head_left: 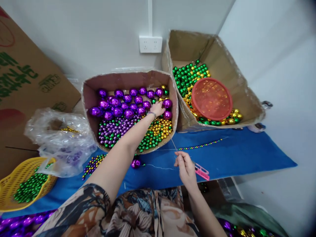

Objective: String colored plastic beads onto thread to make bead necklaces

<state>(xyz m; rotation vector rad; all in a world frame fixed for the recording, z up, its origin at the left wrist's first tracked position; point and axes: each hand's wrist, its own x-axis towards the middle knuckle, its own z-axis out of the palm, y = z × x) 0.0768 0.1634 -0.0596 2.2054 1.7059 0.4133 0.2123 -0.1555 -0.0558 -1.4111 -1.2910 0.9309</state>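
My left hand (157, 108) reaches into a cardboard box (130, 77), among large shiny purple beads (115, 101) and a few gold and green ones. Its fingers curl down together at the beads; what they pinch is hidden. Closer to me in that box lie small purple beads (116, 129), green beads (149, 140) and gold beads (161, 127). Above the blue cloth, my right hand (185, 166) pinches a long thin needle (173, 142), pointing up toward the box rim. Pink thread snips (201, 171) show beside this hand; whether it holds them I cannot tell.
A second box (237, 89) holds green and gold beads and a red basket (212, 98). On the blue cloth (237, 154) lie a beaded strand (201, 144), a purple bead (135, 163) and white thread (159, 167). Left are a plastic bag (61, 141) and a yellow basket (29, 163).
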